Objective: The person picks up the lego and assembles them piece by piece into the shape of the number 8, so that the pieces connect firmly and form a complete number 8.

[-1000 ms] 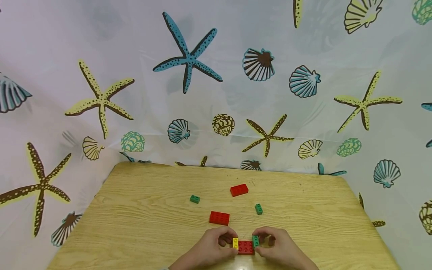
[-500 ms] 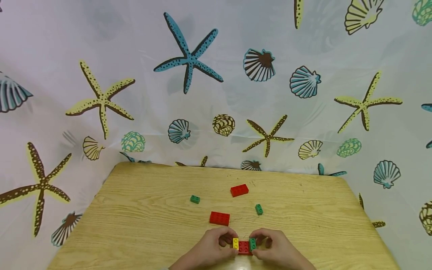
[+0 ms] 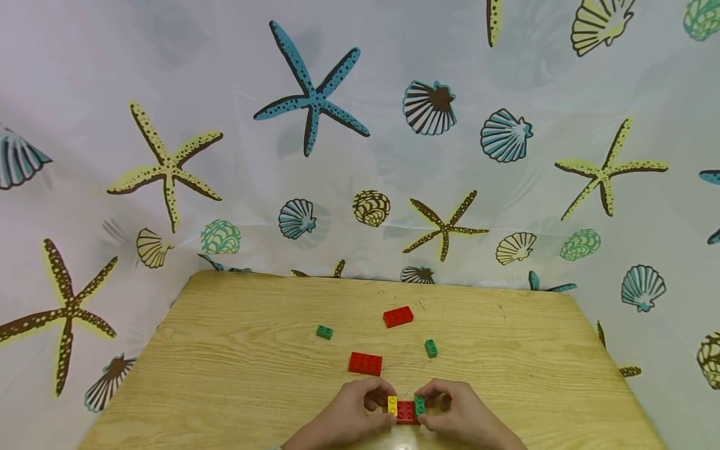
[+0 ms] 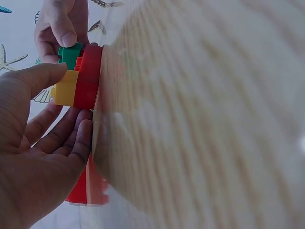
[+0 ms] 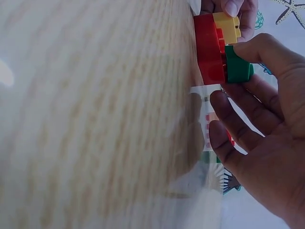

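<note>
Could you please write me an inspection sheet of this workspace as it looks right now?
Surface: light wooden table, grain visible, no spills seen.
Job's things: red plastic brick flat on the table, small yellow brick on its left end, small green brick on its right end.
Clutter: two loose red bricks and two loose small green bricks farther back.
Grippers: left hand holds the yellow end; right hand pinches the green brick.
Cables: nothing seen.
Surroundings: white curtain with starfish and shell print behind the table.
</note>
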Available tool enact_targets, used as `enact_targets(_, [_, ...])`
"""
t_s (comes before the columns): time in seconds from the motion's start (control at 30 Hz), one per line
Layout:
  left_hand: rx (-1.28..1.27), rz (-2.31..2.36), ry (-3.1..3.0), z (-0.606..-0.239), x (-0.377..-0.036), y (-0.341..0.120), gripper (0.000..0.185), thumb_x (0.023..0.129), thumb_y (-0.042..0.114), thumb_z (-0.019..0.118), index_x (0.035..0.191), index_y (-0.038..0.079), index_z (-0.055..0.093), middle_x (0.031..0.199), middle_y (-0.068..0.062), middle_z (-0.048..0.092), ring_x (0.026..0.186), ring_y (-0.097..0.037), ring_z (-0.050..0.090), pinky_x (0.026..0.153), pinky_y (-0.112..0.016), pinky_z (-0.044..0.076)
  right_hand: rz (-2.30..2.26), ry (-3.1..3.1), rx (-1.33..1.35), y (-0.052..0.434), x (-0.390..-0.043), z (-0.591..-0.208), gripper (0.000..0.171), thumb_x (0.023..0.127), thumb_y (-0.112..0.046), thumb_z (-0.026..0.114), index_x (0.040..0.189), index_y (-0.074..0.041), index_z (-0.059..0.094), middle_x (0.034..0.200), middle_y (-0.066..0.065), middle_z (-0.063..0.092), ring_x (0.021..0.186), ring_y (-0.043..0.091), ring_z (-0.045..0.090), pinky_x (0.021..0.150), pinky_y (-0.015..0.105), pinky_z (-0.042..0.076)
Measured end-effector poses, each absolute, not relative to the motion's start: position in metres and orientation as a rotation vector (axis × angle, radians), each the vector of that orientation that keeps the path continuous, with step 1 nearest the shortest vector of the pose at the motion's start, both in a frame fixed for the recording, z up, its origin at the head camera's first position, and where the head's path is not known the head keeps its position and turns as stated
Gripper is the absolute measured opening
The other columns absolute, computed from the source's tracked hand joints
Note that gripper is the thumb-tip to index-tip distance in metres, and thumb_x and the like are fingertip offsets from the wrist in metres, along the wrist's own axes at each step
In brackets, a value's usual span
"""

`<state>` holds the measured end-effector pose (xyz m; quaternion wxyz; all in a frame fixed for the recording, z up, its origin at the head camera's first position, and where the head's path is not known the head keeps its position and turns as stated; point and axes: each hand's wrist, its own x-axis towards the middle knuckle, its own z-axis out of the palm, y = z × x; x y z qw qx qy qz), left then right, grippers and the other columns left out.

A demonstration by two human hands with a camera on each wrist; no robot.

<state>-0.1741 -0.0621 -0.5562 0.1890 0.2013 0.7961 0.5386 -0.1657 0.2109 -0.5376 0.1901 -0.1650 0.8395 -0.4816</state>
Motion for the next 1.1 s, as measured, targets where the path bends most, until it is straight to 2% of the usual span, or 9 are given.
enact_targets(0.2, [0.554, 1.518, 2.233, -0.555, -0.174, -0.062, 0.029, 0.092, 0.024, 0.084, 0.117, 0.013, 0.073, 0.106, 0.006, 0.072, 0.097, -0.01, 0.066, 0.081, -0.021, 0.053, -1.353, 2.361, -0.501, 0.212, -0.168, -0.54, 0.022, 0.094, -0.027, 0.08, 0.114, -0.019, 0.076, 0.113, 0.001, 0.074, 0.092, 0.013, 0.061, 0.078, 0.022, 0.05])
enact_targets(0.57, [0.552, 1.512, 2.239, -0.554, -0.172, -0.062, 0.03, 0.091, 0.025, 0.084, 0.117, 0.013, 0.073, 0.108, 0.005, 0.071, 0.096, -0.01, 0.066, 0.082, -0.021, 0.053, -1.405, 2.339, -0.522, 0.213, -0.164, -0.545, 0.027, 0.094, -0.023, 0.081, 0.119, -0.014, 0.077, 0.114, 0.004, 0.075, 0.095, 0.011, 0.068, 0.08, 0.02, 0.054])
enact_targets(0.8, [0.573, 1.531, 2.231, -0.555, -0.171, -0.062, 0.03, 0.091, 0.025, 0.084, 0.116, 0.013, 0.073, 0.11, 0.004, 0.072, 0.098, -0.012, 0.068, 0.082, -0.021, 0.054, -1.388, 2.356, -0.474, 0.212, -0.164, -0.548, 0.03, 0.094, -0.024, 0.081, 0.121, -0.013, 0.075, 0.102, 0.002, 0.073, 0.088, 0.009, 0.062, 0.073, 0.02, 0.049])
enact_targets(1.1, [0.572, 1.533, 2.236, -0.555, -0.172, -0.062, 0.03, 0.091, 0.025, 0.084, 0.117, 0.013, 0.073, 0.108, 0.006, 0.071, 0.096, -0.008, 0.067, 0.081, -0.021, 0.054, -1.402, 2.361, -0.469, 0.211, -0.164, -0.548, 0.032, 0.092, -0.022, 0.082, 0.122, -0.012, 0.074, 0.1, 0.003, 0.071, 0.087, 0.012, 0.061, 0.07, 0.02, 0.046])
